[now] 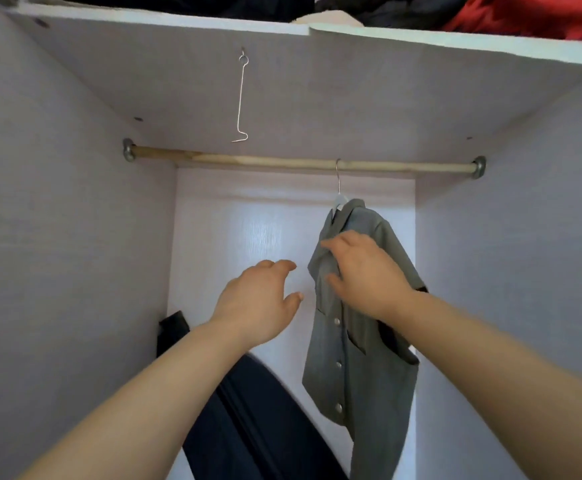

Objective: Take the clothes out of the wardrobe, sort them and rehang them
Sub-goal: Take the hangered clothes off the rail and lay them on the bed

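Looking into the open wardrobe, we saw a single grey shirt (369, 368) on a hanger (338, 192), hooked right of centre on the wooden rail (248, 160). The rest of the rail was bare.

Our right hand (365, 275) rested on the shirt just below its collar, fingers loosely spread, not visibly clamped on the cloth. Our left hand (258, 303) was apart from it, in the air just left of the shirt, fingers relaxed and holding nothing.

A dark garment (248, 427) lay low in the wardrobe beneath our left forearm. On the shelf (178, 20) above sat a heap of dark clothes (178, 3) and red clothes (532, 19). A thin wire hook (241, 98) dangled from the shelf's underside.

We judged the job to be either nearly emptied out or only just begun on rehanging; one frame could not tell us which. Either way, the heaped clothes looked unsorted.
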A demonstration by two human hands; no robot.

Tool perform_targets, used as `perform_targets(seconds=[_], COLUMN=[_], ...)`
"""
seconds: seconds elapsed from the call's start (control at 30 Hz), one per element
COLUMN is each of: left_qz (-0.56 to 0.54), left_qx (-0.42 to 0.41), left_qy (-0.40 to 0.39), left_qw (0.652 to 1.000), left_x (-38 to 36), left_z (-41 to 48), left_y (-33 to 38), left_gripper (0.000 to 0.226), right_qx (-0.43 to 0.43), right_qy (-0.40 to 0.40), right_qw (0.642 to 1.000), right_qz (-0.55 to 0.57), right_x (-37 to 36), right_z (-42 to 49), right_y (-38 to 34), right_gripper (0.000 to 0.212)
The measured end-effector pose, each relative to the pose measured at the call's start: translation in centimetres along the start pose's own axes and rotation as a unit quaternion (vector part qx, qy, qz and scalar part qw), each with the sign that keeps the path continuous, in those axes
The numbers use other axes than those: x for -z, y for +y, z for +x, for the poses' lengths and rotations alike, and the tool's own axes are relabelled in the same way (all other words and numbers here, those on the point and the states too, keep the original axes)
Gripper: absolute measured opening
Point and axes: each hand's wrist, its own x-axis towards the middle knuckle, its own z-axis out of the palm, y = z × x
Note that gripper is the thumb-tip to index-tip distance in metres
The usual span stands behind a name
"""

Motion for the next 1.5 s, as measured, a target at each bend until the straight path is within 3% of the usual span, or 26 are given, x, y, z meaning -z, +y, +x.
perform_targets(seconds=[0.2,0.47,0.7,0.93,1.07,1.17,1.37,1.5], left_qz=[0.0,0.012,0.055,0.116,0.154,0.163,0.18,0.192], left_qx=[-0.019,-0.023,-0.012,-0.009,-0.006,-0.001,0.074,0.176], left_qy=[0.038,0.066,0.088,0.128,0.213,0.282,0.242,0.221], left_qw=[0.999,0.998,0.995,0.985,0.965,0.945,0.951,0.94], left_x=[-3.0,-6.2,-7.5,-6.0,-3.0,-1.0,-0.7,-1.3], left_z=[6.7,13.3,16.1,16.4,15.7,14.2,5.6,-3.2], left_y=[-4.0,-5.3,-4.9,-5.7,-6.4,-7.0,-8.5,-9.2], left_gripper=[0.05,0.05,0.051,0.052,0.05,0.047,0.053,0.051], right_qx=[-0.027,-0.085,-0.086,-0.044,-0.004,0.068,0.166,0.203], right_qy=[0.053,0.144,0.152,0.254,0.315,0.307,0.326,0.325], right_qw=[0.997,0.983,0.977,0.966,0.939,0.934,0.895,0.849], right_qz=[-0.044,-0.08,-0.125,0.023,0.138,0.173,0.257,0.365], right_x=[-2.7,-6.3,-9.2,-10.4,-9.8,-10.2,-14.7,-17.3], right_z=[8.8,14.0,17.7,20.1,21.3,20.1,14.1,10.5], right_y=[3.6,11.6,15.9,16.8,14.7,11.6,3.2,-2.5], right_gripper=[0.048,0.049,0.045,0.039,0.039,0.037,0.03,0.027])
